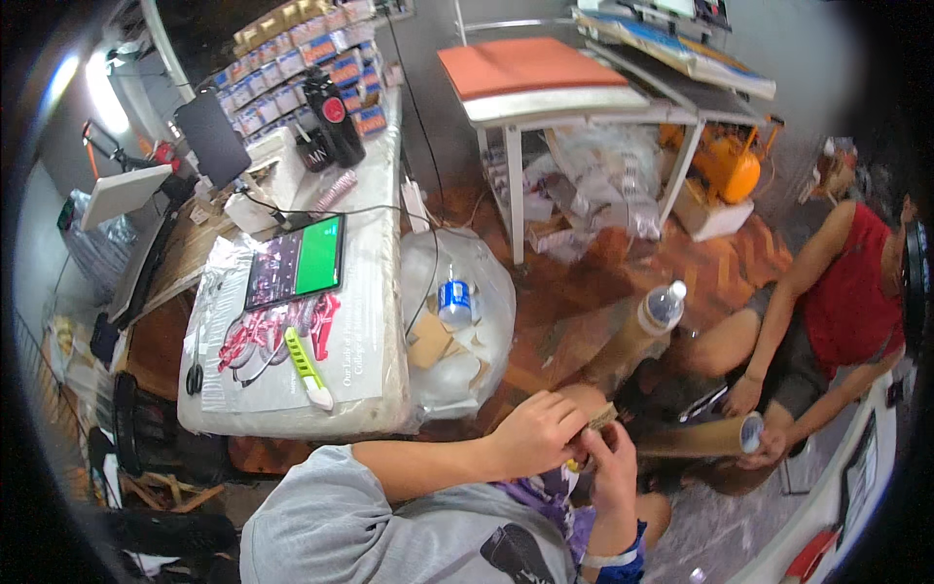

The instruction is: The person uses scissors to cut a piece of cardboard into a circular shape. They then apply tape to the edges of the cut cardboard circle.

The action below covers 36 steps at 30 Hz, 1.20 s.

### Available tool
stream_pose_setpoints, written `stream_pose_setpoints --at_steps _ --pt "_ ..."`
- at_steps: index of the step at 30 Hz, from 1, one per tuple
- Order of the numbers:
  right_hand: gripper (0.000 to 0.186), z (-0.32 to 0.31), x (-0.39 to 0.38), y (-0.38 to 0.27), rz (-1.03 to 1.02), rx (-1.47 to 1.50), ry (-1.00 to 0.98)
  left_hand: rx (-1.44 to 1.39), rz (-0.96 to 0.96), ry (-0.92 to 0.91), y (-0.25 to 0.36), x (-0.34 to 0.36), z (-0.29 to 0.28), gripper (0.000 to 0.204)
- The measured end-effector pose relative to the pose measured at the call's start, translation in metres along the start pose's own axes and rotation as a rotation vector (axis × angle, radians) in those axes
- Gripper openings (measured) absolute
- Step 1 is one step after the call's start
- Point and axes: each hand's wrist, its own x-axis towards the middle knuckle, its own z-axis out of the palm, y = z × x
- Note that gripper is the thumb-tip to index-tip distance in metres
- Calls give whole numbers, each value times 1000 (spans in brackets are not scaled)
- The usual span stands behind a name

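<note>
My left hand (pixel 540 430) reaches across from the left with its fingers curled. My right hand (pixel 613 465) comes up from below and meets it. Between them is a small piece of brown cardboard (pixel 602 417), pinched by the fingers of both hands. Part of it is hidden behind the fingers. Just beyond my hands, a brown cardboard tube (pixel 623 346) stands tilted, with a clear plastic bottle (pixel 665 304) set in its top. To the right, a person in a red top (pixel 851 292) holds another cardboard tube (pixel 705 437) lying almost level.
A plastic-covered table (pixel 375 292) at left carries a tablet (pixel 297 261), a green-and-white cutter (pixel 306 368), scissors (pixel 195 379) and dark bottles (pixel 336 122). Beside it, a clear plastic bag (pixel 496 321) holds a bottle and cardboard scraps. An orange-topped table (pixel 530 68) stands behind.
</note>
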Motion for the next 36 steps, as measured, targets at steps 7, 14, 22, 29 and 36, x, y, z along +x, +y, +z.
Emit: stream_pose_setpoints --at_steps 7,14,22,29,36 --pt "32 3 4 -1 7 223 -92 25 35 59 9 3 -6 32" --pt "40 -1 5 0 -99 205 -90 63 45 44 14 -1 -2 30" --pt "36 6 2 2 -149 241 -107 82 41 65 16 -4 -7 29" --pt "37 20 -1 -13 -61 152 -26 68 41 38 10 -3 -9 27" --pt "33 -23 -17 -40 -245 -224 291 -489 -614 -1 -3 24 -34 18"
